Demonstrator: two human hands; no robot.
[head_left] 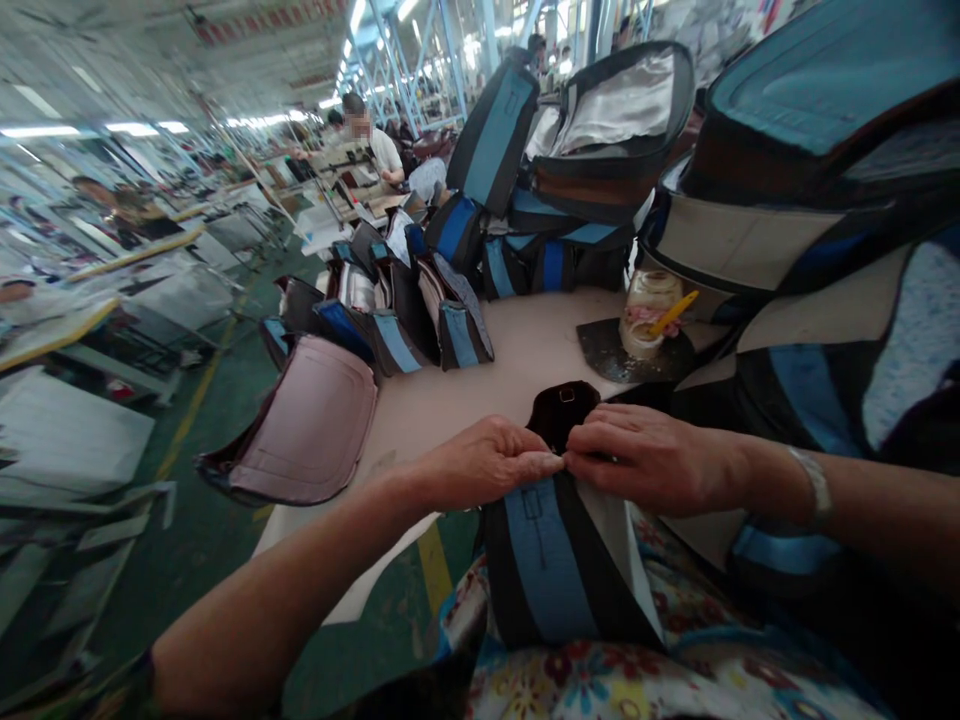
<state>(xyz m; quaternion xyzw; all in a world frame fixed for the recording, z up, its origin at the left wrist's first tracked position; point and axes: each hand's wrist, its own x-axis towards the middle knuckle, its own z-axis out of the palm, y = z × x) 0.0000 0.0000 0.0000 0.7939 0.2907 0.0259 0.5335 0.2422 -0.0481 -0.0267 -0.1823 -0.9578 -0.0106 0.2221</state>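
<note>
I have both hands pinched on the same piece: my left hand (484, 462) and my right hand (652, 458) meet fingertip to fingertip at the top edge of a bag panel (551, 560), black with a blue strap running down its middle. Each hand is closed on that edge, thumbs and forefingers pressed together just where the two hands touch. The panel hangs from the table edge down over my lap, which is covered in flowered cloth (600, 680). Just behind my fingers a dark brown flap (559, 410) with a small metal fitting lies flat on the table (525, 350).

On my right wrist I see a pale bracelet (814, 485). Beyond the right hand a jar (646, 312) with a yellow stick in it stands on a dark mat (607, 355). To the left, a pink-lined bag piece (307, 430) overhangs the table edge. A row of small black and blue bags (420, 315) stands across the far side of the table, and larger bags (600, 140) are stacked behind the jar and along my right. Farther back, a person in a white shirt (382, 150) sits at another bench.
</note>
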